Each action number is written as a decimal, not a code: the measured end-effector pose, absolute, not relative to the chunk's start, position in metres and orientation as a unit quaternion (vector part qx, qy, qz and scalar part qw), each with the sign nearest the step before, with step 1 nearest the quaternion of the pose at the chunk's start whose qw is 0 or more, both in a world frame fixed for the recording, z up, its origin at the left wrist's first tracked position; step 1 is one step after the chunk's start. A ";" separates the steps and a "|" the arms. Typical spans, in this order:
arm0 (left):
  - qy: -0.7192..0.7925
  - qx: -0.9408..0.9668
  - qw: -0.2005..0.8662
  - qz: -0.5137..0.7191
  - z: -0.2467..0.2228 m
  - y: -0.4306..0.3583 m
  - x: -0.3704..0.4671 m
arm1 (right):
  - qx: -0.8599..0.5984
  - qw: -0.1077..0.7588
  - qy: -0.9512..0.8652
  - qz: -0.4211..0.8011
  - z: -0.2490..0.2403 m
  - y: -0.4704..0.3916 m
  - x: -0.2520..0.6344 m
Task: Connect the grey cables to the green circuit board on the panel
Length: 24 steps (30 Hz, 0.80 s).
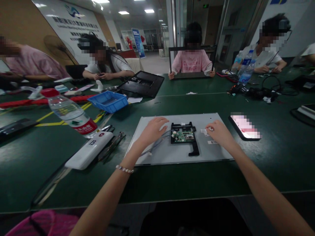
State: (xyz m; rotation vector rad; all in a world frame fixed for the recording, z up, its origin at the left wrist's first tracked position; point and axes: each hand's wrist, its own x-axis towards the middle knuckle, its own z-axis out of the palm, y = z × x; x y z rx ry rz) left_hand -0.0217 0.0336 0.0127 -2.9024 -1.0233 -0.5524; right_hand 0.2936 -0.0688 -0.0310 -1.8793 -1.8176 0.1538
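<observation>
Green table (177,183) carries a pale panel (157,155) at your twelve o'clock; the circuit board (182,135), in its black bracket (195,148), sits on it between your hands. Your left hand (154,128), at the board's nine o'clock, has thumb and fingers apart. Your right hand (216,131), at three, brings thumb and forefinger together by a white label (203,131); I can't tell whether they grip it.

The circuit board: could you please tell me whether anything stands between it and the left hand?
Nothing visible stands between the left hand and the circuit board; thin cables lie low on the grey panel nearby.
</observation>
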 end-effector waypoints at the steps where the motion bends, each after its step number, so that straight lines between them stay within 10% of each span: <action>1: -0.309 -0.937 0.012 -0.161 0.016 0.032 -0.009 | -0.684 0.267 -0.676 0.060 -0.032 -0.068 0.292; 24: -0.283 -0.953 0.066 -0.081 0.016 0.053 0.123 | -0.662 0.322 -0.670 0.097 -0.025 -0.065 0.280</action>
